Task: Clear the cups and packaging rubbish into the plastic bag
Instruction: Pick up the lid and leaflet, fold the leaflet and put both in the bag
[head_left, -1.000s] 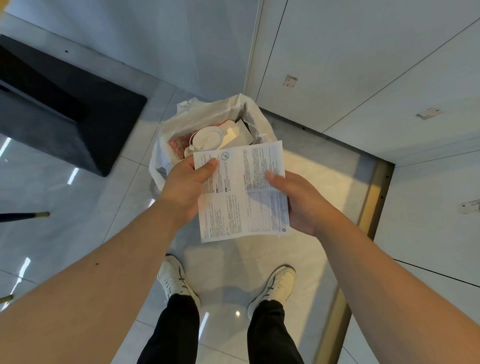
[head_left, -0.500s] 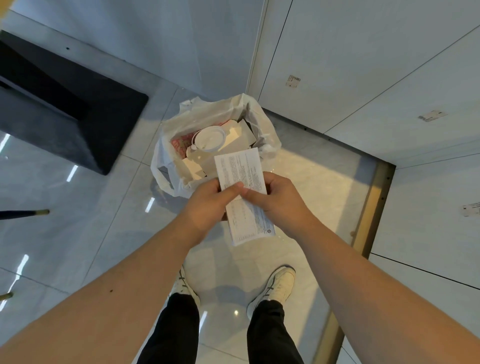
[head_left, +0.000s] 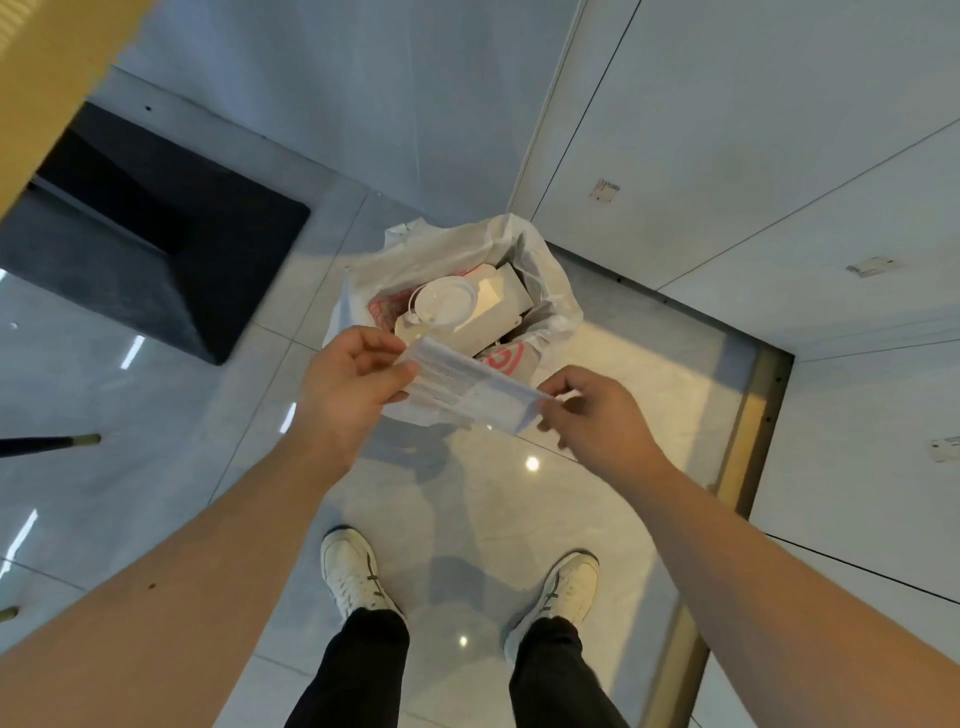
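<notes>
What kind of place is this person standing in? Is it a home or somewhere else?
Probably an office or showroom rather than a home, though I can't be sure: a glossy pale tiled floor, plain white wall panels with small stickers, and a dark angular furniture base. A white plastic bag of rubbish sits in the corner.

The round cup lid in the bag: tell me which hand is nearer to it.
Left. The left hand sits just below-left of the cup lid, at the plastic bag rim; the right hand is farther off, lower right.
</notes>
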